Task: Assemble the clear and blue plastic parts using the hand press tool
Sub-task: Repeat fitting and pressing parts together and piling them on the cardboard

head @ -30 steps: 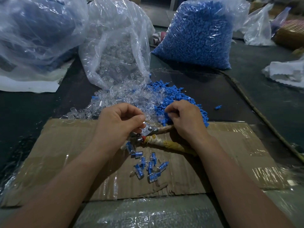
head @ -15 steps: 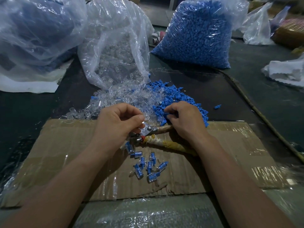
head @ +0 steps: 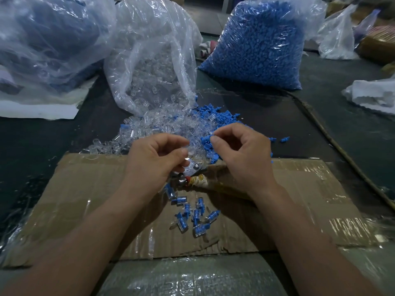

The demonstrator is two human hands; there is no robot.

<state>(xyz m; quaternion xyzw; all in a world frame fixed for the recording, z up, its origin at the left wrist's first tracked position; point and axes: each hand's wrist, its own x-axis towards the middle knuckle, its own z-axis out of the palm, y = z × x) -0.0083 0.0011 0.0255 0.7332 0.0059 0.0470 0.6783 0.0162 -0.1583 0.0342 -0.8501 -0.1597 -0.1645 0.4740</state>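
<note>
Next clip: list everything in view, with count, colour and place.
bag of blue parts: one, clear plastic, far right
bag of clear parts: one, open, far centre
large bag: one, dark blue contents, far left
loose clear parts: pile, before the open bag
loose blue parts: pile, right of the clear ones
cardboard sheet: one, brown, near
assembled pieces: about nine, clear and blue, on the cardboard sheet
hand press tool: one, metal, between the hands
left hand: seems to pinch a clear part
right hand: pinches a blue part

No readable text, label or number anywhere.
</note>
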